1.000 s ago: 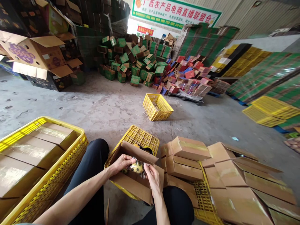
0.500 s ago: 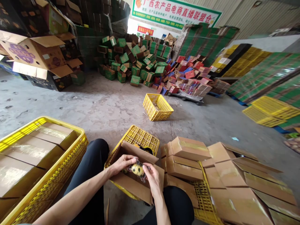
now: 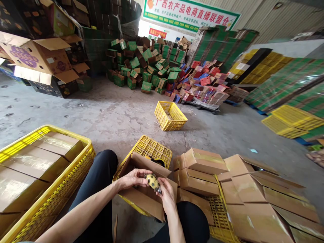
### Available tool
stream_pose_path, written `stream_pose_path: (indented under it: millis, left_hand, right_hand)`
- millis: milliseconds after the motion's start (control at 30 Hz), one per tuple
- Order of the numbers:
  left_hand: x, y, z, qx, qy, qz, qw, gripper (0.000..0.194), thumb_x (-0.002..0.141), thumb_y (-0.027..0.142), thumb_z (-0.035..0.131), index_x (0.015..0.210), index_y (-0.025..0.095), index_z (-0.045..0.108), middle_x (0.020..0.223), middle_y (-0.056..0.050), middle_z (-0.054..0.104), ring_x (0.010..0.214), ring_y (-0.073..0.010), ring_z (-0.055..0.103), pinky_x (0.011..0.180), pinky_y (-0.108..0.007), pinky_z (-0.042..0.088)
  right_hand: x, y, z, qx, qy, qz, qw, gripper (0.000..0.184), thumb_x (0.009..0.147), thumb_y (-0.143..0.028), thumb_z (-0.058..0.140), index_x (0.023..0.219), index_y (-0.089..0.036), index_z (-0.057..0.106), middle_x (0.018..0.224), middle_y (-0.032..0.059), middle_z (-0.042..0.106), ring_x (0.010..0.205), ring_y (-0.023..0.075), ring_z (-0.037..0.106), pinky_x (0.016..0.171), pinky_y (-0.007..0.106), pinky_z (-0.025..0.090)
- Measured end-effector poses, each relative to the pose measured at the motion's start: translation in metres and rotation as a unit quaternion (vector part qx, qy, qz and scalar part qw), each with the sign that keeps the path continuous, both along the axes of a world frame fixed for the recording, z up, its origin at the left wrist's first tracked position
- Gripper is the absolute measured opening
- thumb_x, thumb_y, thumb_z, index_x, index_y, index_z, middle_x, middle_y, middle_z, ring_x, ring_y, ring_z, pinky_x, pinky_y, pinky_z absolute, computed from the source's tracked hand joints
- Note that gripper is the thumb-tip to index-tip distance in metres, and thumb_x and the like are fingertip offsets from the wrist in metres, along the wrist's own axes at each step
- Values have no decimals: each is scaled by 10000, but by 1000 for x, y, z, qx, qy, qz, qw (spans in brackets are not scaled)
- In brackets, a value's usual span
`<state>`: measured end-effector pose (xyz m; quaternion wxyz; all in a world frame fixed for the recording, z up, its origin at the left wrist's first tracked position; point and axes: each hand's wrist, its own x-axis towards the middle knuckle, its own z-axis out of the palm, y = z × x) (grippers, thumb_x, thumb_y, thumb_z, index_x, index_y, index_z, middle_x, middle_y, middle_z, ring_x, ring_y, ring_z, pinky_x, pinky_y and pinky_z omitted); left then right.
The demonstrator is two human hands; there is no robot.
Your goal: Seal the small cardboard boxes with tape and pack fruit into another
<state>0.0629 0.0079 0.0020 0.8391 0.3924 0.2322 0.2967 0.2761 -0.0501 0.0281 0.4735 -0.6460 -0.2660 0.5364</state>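
Between both hands is a small rounded yellow thing with dark spots (image 3: 153, 182), in what looks like clear plastic wrap; its kind I cannot tell. The fingers of my left hand (image 3: 133, 179) pinch its left end. My right hand (image 3: 165, 192) grips the right end with thumb and fingers. Directly below stands an open cardboard box (image 3: 146, 201), its flaps spread; the hands hide most of its inside. That box rests on a yellow plastic crate (image 3: 154, 148), which also bears a partly hidden black and yellow object (image 3: 159, 161) behind the box.
At my left a large yellow crate (image 3: 89, 145) holds taped cartons (image 3: 32, 162). More cartons (image 3: 202, 162) are stacked on my right, beside another yellow crate (image 3: 219, 209). A yellow basket (image 3: 170, 116) stands on the floor ahead. Farther back lie heaps of green boxes (image 3: 145, 67) and red boxes (image 3: 202, 79).
The spotted yellow thing has been turned and tilted, with its right end lower. My fingers have shifted on it, and more of its spotted surface shows.
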Motion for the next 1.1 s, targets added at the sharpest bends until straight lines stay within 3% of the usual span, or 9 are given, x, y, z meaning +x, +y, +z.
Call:
stream_pose_path:
  millis: [233,367,467,533,700,867,1000,1100]
  left_hand:
    - [1,1,-3,-18,17,39,999,642,704,432,967,1238,165,730,1090,-123,756,860,-205,734,861,-341,553]
    - [1,3,-2,-11,34,72,997,628,723,461,948,1223,152,727,1095,-123,750,866,-194,725,827,-309,547]
    - [2,4,-1,-6,49,95,994,631,732,486,935,1224,151,725,1118,-122,739,856,-181,717,812,-294,546]
    - [2,4,-1,-7,56,99,993,641,725,507,933,1214,147,728,1110,-122,737,847,-177,714,806,-288,547]
    - [1,3,3,-6,56,72,996,572,771,549,886,1133,132,739,1066,-120,740,854,-167,714,797,-265,546]
    - [2,1,7,-22,72,41,996,591,775,606,857,1105,138,712,1019,-118,758,853,-182,742,791,-268,559]
    - [3,1,6,-18,118,34,992,640,758,705,810,1043,148,678,856,-84,754,663,-158,717,624,-233,525]
    - [3,1,5,-9,151,19,988,677,752,776,758,1005,156,658,724,-50,720,535,-144,658,523,-219,463]
  right_hand:
    - [-1,0,-4,-1,20,38,999,663,633,-749,849,1007,-208,759,831,58,790,617,190,729,506,243,538]
    - [3,0,-7,0,3,36,999,767,717,-831,736,1203,-238,755,1149,121,792,931,281,780,703,332,632]
    - [4,0,-5,31,7,37,999,817,769,-909,588,1252,-272,758,1392,121,697,1252,343,672,919,427,622]
    - [4,1,-3,63,2,56,996,787,768,-887,622,1245,-279,767,1431,110,674,1357,356,594,1018,461,581]
    - [-1,3,-3,74,-15,107,991,766,659,-680,889,1280,-251,754,1304,118,748,1217,367,692,1033,496,574]
    - [1,7,-14,64,-19,76,995,776,612,-730,876,1191,-220,797,1210,130,786,1125,379,731,910,482,625]
    - [4,8,-18,64,-61,69,994,757,611,-797,821,1085,-206,830,1079,126,815,1058,377,738,860,447,614]
    - [6,6,-15,59,-138,74,986,680,698,-828,725,931,-199,839,897,99,813,938,340,733,806,390,581]
